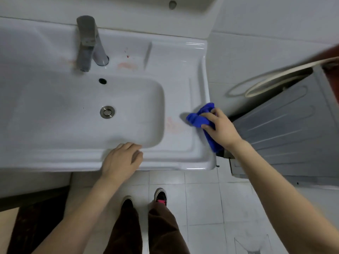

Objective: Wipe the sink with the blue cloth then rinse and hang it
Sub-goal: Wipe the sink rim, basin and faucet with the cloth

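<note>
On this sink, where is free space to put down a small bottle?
Free: the flat ledge between the faucet and the sink's right rim, and the left deck. Crowded: the right front corner, where the right hand presses the blue cloth; the left hand rests on the front rim.

basin (55,110): open | faucet (89,43): blocks back rim

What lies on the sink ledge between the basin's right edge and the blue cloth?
In the head view, a faint pinkish stain marks the ledge between the basin and the blue cloth held by the right hand.
</note>
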Tool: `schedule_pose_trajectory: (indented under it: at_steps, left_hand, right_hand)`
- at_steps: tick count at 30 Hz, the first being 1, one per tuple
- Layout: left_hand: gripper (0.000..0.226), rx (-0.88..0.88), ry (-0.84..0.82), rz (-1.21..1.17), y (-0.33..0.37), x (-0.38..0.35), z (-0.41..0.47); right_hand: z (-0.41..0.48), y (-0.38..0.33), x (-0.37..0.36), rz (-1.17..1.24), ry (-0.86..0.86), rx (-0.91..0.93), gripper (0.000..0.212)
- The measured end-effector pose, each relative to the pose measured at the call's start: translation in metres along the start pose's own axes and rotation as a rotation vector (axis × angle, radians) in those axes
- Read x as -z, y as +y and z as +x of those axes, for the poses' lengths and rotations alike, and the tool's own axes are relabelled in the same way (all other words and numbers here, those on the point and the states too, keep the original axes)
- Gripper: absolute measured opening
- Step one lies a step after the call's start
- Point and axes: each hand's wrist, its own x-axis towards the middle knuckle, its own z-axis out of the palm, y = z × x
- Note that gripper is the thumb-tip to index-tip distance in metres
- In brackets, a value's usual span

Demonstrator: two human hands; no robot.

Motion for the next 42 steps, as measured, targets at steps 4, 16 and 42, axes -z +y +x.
schedule_pose_trajectory:
  at_steps: [4, 16, 42]
  left_hand:
    - [0.047, -0.004, 0.045, -0.019, 0.0, -0.002, -0.001]
    - [0.04, 0.056, 0.058, 0.059, -0.017, 0.009, 0.002]
    - [0.037, 0.064, -0.018, 0.077, -0.016, 0.012, 0.005]
  right_hand:
    - [0.084, 0.014, 0.008, 0.106, 0.046, -0.112, 0.036]
    - [-0.015, -0.052, -0.041, 0.042, -0.383, 0.233, 0.038]
    - [0.113, -0.065, -0.079, 0.107, -0.075, 0.218, 0.04]
